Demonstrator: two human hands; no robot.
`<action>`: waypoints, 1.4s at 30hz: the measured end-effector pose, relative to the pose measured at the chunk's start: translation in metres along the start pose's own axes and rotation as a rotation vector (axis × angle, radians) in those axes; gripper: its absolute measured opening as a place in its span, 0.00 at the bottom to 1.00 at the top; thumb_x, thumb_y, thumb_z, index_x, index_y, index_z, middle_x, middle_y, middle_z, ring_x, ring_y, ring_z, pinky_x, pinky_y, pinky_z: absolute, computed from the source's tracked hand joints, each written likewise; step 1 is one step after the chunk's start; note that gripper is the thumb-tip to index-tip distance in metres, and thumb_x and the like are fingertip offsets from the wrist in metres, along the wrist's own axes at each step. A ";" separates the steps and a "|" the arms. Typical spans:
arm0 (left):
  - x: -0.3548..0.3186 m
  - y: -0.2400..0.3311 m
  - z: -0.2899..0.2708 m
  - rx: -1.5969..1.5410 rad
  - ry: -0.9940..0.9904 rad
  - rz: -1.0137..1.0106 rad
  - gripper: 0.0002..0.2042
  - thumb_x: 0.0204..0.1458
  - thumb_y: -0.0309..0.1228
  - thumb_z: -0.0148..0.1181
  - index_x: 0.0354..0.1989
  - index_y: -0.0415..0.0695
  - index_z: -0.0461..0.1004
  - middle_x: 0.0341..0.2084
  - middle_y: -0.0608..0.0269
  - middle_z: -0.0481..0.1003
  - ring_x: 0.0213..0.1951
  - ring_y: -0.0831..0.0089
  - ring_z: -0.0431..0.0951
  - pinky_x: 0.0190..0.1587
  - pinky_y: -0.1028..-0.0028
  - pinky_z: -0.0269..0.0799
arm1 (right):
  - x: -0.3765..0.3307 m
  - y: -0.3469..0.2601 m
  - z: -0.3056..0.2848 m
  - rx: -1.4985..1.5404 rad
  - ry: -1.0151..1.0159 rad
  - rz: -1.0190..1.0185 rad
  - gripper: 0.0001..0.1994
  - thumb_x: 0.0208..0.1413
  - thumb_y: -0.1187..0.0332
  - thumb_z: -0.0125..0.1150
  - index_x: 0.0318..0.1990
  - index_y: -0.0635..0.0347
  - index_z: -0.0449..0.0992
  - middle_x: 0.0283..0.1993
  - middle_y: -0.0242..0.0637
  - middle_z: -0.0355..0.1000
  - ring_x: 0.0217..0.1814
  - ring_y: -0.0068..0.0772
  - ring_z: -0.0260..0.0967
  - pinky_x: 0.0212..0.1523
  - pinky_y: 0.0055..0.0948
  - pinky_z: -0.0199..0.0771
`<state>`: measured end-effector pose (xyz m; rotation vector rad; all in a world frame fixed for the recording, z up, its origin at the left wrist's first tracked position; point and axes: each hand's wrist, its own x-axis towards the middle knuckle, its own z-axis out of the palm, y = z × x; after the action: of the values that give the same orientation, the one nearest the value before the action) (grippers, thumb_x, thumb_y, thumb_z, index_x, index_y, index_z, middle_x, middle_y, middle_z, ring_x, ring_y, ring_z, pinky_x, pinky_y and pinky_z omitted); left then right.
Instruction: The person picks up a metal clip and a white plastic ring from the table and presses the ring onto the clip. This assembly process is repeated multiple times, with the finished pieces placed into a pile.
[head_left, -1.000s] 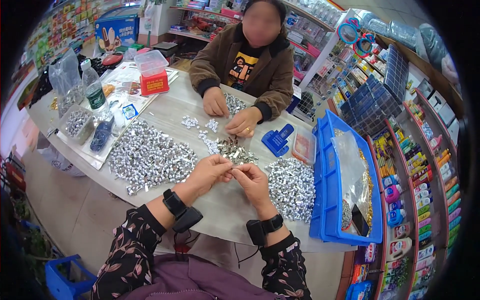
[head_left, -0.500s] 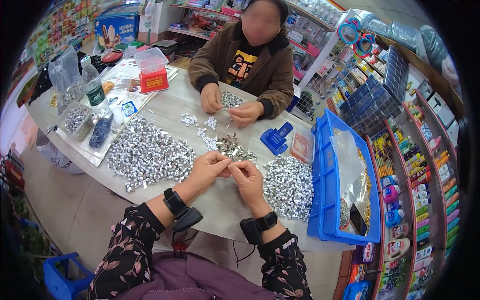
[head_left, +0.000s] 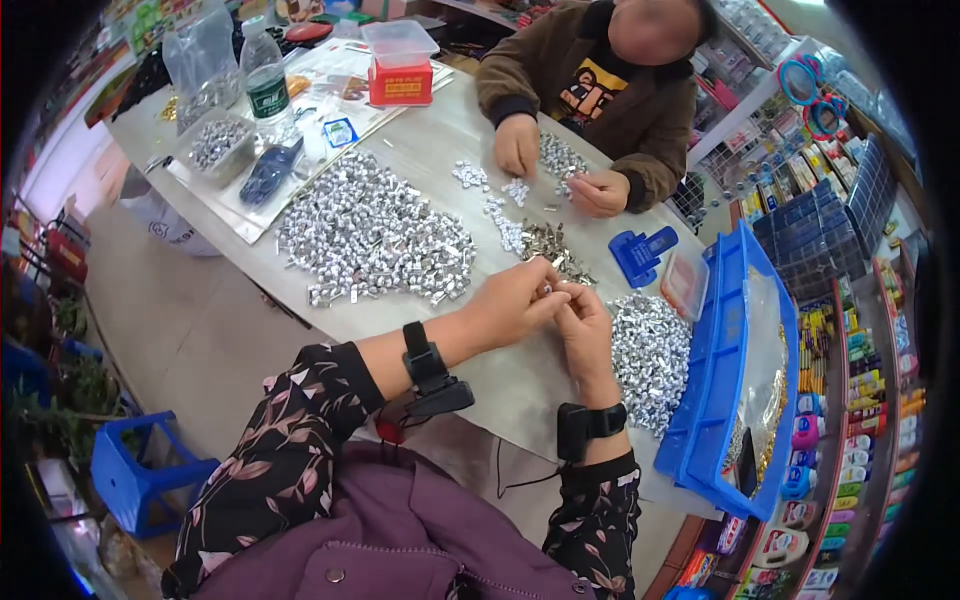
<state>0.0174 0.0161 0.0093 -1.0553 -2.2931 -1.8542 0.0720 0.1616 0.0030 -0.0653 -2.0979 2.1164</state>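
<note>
My left hand (head_left: 512, 303) and my right hand (head_left: 587, 338) meet fingertip to fingertip above the near part of the table (head_left: 500, 395). Both are closed in a pinch; whatever lies between the fingers is too small and covered to make out. Just beyond them lies a small heap of darker metal pieces (head_left: 553, 247), with little white-and-silver pieces (head_left: 508, 233) beside it. A wide pile of small silver metal pieces (head_left: 365, 235) spreads to the left of my hands. Another silver pile (head_left: 652, 350) lies close to the right of my right hand.
Across the table a person (head_left: 625, 110) handles small pieces. At right stand a blue crate (head_left: 690, 400), a blue plastic holder (head_left: 640, 255) and a clear box (head_left: 685, 285). Back left are a bottle (head_left: 266, 80), a tub (head_left: 215, 145) and a red box (head_left: 402, 85). A blue stool (head_left: 150, 490) stands left.
The whole view has shifted, so the table and my hands appear further right. My hands remain pinched together. The other person's hand on the left has moved down toward the little white pieces.
</note>
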 end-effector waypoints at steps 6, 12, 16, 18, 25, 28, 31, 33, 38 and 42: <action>-0.002 -0.008 -0.003 -0.046 0.024 -0.013 0.12 0.50 0.35 0.58 0.36 0.39 0.68 0.22 0.59 0.72 0.24 0.74 0.72 0.28 0.76 0.68 | 0.003 0.003 0.003 0.000 -0.011 0.013 0.09 0.55 0.71 0.56 0.42 0.64 0.69 0.37 0.28 0.70 0.36 0.13 0.64 0.35 0.13 0.64; 0.000 -0.004 -0.003 -0.018 -0.011 -0.037 0.11 0.52 0.35 0.56 0.36 0.39 0.68 0.23 0.60 0.72 0.24 0.76 0.72 0.29 0.78 0.69 | 0.003 0.004 0.002 0.032 -0.023 -0.029 0.08 0.55 0.72 0.56 0.41 0.64 0.69 0.36 0.28 0.70 0.35 0.14 0.64 0.36 0.13 0.64; 0.005 -0.019 -0.002 -0.478 -0.021 -0.279 0.10 0.53 0.33 0.54 0.36 0.38 0.67 0.25 0.59 0.73 0.28 0.75 0.75 0.28 0.76 0.71 | 0.001 -0.003 0.011 0.112 0.002 -0.043 0.08 0.55 0.73 0.56 0.41 0.64 0.70 0.36 0.29 0.70 0.35 0.15 0.65 0.39 0.15 0.65; 0.010 -0.020 -0.003 -0.562 -0.074 -0.329 0.09 0.53 0.32 0.54 0.36 0.38 0.68 0.25 0.61 0.73 0.28 0.76 0.75 0.28 0.77 0.71 | 0.001 -0.004 0.008 0.142 0.028 -0.051 0.08 0.54 0.73 0.56 0.41 0.63 0.70 0.37 0.29 0.70 0.36 0.16 0.66 0.40 0.15 0.65; 0.011 -0.016 -0.017 -0.803 -0.125 -0.561 0.06 0.54 0.29 0.53 0.37 0.41 0.68 0.26 0.66 0.71 0.26 0.80 0.72 0.28 0.83 0.71 | 0.002 -0.002 0.000 -0.059 0.070 -0.073 0.07 0.52 0.73 0.58 0.38 0.64 0.72 0.35 0.29 0.71 0.36 0.16 0.67 0.37 0.15 0.67; 0.014 -0.013 -0.008 -0.798 -0.126 -0.569 0.05 0.54 0.28 0.53 0.37 0.42 0.68 0.25 0.66 0.71 0.25 0.81 0.72 0.27 0.84 0.71 | 0.001 -0.004 -0.001 0.034 0.013 -0.085 0.06 0.52 0.73 0.58 0.37 0.64 0.72 0.34 0.30 0.72 0.36 0.15 0.67 0.37 0.15 0.67; 0.014 -0.010 -0.006 -0.742 -0.123 -0.567 0.05 0.54 0.28 0.52 0.36 0.42 0.68 0.25 0.67 0.71 0.25 0.81 0.72 0.26 0.84 0.71 | 0.002 0.002 -0.005 0.009 -0.004 -0.131 0.06 0.52 0.73 0.58 0.37 0.64 0.72 0.32 0.29 0.72 0.34 0.15 0.68 0.36 0.15 0.67; 0.013 -0.010 -0.007 -0.743 -0.104 -0.589 0.05 0.54 0.28 0.52 0.37 0.41 0.68 0.25 0.67 0.71 0.25 0.81 0.72 0.26 0.84 0.71 | 0.001 0.001 -0.003 0.007 -0.006 -0.127 0.06 0.52 0.73 0.58 0.37 0.64 0.72 0.32 0.29 0.72 0.33 0.15 0.68 0.35 0.15 0.67; 0.015 -0.008 -0.010 -0.626 -0.113 -0.548 0.08 0.55 0.31 0.52 0.38 0.40 0.68 0.27 0.66 0.71 0.27 0.80 0.73 0.27 0.82 0.71 | -0.005 -0.020 -0.008 -0.272 0.059 -0.185 0.06 0.50 0.72 0.60 0.33 0.64 0.74 0.29 0.30 0.73 0.30 0.16 0.69 0.32 0.17 0.68; 0.023 -0.021 -0.016 -0.129 -0.040 -0.372 0.08 0.54 0.31 0.52 0.37 0.39 0.68 0.27 0.59 0.71 0.28 0.71 0.74 0.30 0.74 0.72 | -0.014 -0.043 -0.050 -0.739 0.377 -0.213 0.06 0.46 0.71 0.61 0.31 0.63 0.75 0.28 0.37 0.73 0.28 0.23 0.70 0.30 0.22 0.69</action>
<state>-0.0173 0.0123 0.0053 -0.7171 -2.5668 -2.1500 0.0962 0.2091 0.0438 -0.2846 -2.3732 1.0266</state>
